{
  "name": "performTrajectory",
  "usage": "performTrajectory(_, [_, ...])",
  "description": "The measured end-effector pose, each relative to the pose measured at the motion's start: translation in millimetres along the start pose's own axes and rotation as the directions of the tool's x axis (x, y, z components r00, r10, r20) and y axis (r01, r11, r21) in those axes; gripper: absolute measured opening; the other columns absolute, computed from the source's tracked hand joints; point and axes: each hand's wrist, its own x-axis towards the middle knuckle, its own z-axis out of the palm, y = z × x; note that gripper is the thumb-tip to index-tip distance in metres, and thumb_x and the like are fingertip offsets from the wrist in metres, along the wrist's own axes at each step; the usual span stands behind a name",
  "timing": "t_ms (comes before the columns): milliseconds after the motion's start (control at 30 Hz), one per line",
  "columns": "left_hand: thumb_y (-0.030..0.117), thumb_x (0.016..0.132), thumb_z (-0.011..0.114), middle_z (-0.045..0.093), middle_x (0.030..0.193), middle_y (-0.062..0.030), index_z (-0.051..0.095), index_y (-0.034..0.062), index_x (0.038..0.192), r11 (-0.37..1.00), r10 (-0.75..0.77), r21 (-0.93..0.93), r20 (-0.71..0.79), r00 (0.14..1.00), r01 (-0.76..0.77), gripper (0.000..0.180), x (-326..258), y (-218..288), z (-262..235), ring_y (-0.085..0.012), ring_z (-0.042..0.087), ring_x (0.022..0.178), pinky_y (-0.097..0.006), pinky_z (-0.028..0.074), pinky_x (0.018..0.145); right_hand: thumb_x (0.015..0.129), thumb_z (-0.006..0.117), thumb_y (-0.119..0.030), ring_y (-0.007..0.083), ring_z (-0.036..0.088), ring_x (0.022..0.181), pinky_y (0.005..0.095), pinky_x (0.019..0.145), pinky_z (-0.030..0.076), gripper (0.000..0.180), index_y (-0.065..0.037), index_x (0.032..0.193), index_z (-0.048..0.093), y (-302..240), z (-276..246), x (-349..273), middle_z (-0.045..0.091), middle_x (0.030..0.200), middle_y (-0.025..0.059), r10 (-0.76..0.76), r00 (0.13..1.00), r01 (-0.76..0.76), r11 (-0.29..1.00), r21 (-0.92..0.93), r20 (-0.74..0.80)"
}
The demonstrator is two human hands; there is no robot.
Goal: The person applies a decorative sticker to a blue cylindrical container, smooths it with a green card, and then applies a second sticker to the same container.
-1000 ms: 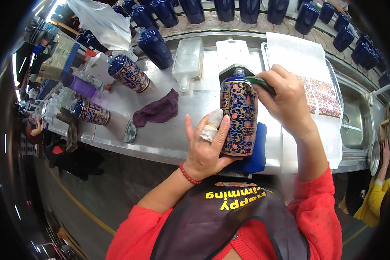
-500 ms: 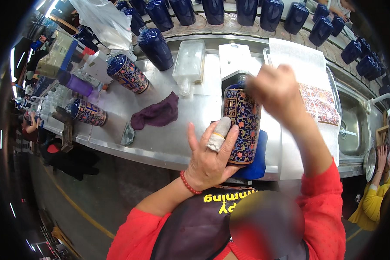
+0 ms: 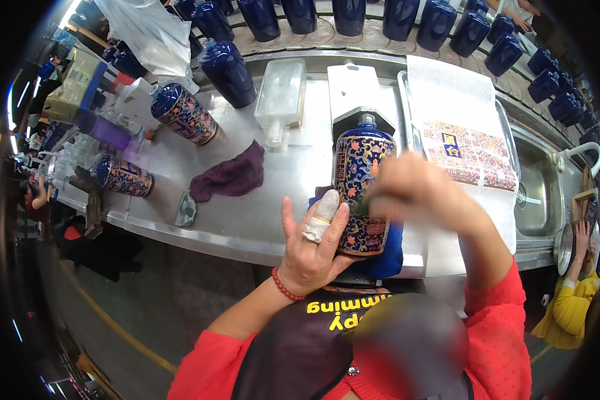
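While the left hand (image 3: pixel 308 257) grips the floral-wrapped bottle (image 3: pixel 357 177) over a blue cloth (image 3: pixel 390 257), whatever the blurred right hand (image 3: pixel 420 193) holds is unclear; the visible side looks covered, floral sheets (image 3: pixel 470 155) unapplied.

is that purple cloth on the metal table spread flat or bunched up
Bunched up: the purple cloth lies in a narrow, creased heap.

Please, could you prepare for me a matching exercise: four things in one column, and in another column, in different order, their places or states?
1. Nearest patterned bottle
2. Purple cloth
3. Bead bracelet
4. Sink

A. Around the left wrist
B. Near the view's right edge
C. Touched by the left hand
D. Crumpled on the metal table

Pairs: 1-C, 2-D, 3-A, 4-B
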Motion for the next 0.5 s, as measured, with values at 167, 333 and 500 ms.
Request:
performTrajectory(167, [0.047, 0.078, 0.086, 0.067, 0.125, -0.0201, 0.056, -0.0005, 0.14, 1.0, 0.001, 0.008, 0.011, 1.0, -0.001, 0.084, 5, 0, -4, -0.0356, 0.062, 0.118, -0.067, 0.005, 0.121, 0.078, 0.075, -0.007, 0.0232, 0.056, 0.068, 0.0368, 0.067, 0.041, 0.018, -0.012, 0.095, 0.071, 1, 5, -1, 0.054, 0.075, 0.007, -0.121, 0.961, -0.028, 0.85, -0.526, -0.248])
performTrajectory(333, [0.053, 0.079, 0.082, 0.068, 0.122, -0.0133, 0.062, 0.0065, 0.137, 0.973, 0.138, 0.178, 0.059, 0.989, -0.146, 0.076, 15, -1, -15, -0.0299, 0.061, 0.12, -0.068, 0.004, 0.12, 0.084, 0.077, -0.009, 0.0173, 0.056, 0.065, 0.0323, 0.062, 0.044, 0.015, -0.005, 0.098, 0.072, 14, 8, -29, 0.059, 0.075, 0.0053, 0.374, 0.849, -0.379, 0.923, 0.062, -0.372])
performTrajectory(500, [0.07, 0.093, 0.051, 0.062, 0.141, -0.0105, 0.057, 0.0118, 0.146, 0.982, 0.171, -0.11, 0.2, 0.965, -0.151, 0.079, 25, -19, -21, -0.0308, 0.047, 0.14, -0.066, 0.008, 0.121, 0.097, 0.072, -0.019, 0.0071, 0.062, 0.077, 0.0237, 0.067, 0.049, 0.02, 0.0, 0.103, 0.069, 35, 26, -67, 0.069, 0.085, 0.0025, 0.598, 0.702, -0.408, 0.783, 0.47, -0.387])
